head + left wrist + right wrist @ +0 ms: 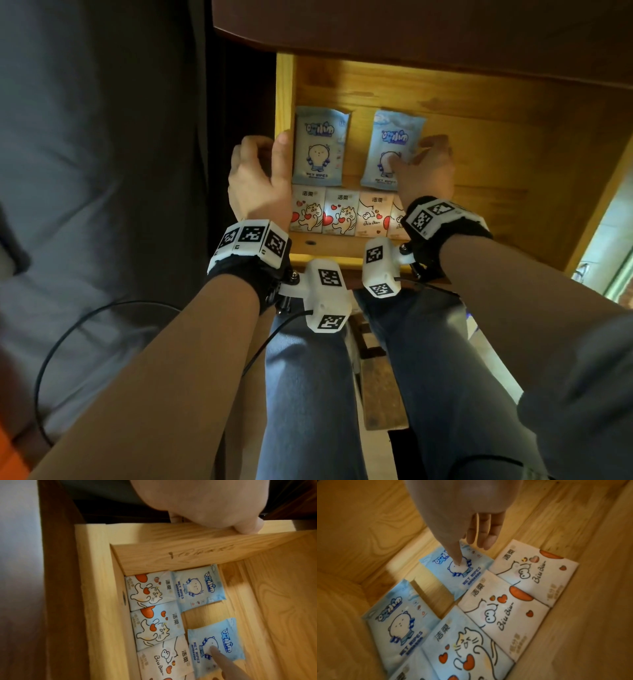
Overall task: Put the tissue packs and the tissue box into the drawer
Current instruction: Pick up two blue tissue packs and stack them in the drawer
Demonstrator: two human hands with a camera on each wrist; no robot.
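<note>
The wooden drawer (507,144) stands pulled out. A row of white cartoon tissue packs (339,214) (150,626) (505,615) lies along its front wall. Behind them lie two blue wet-wipes packs, the left one (320,147) (197,586) (397,626) in the corner and the right one (390,144) (221,639) (471,574) slightly askew. My left hand (270,150) (205,507) grips the drawer's left wall, thumb on the rim. My right hand (418,161) (471,520) presses one straight finger (221,655) on the right blue pack. No tissue box is in view.
The right half of the drawer floor (368,520) is bare wood. A dark tabletop (411,27) overhangs the drawer's back. Grey bedding (85,137) lies to the left, with a black cable (68,342) over it. My legs in jeans (308,394) are below the drawer front.
</note>
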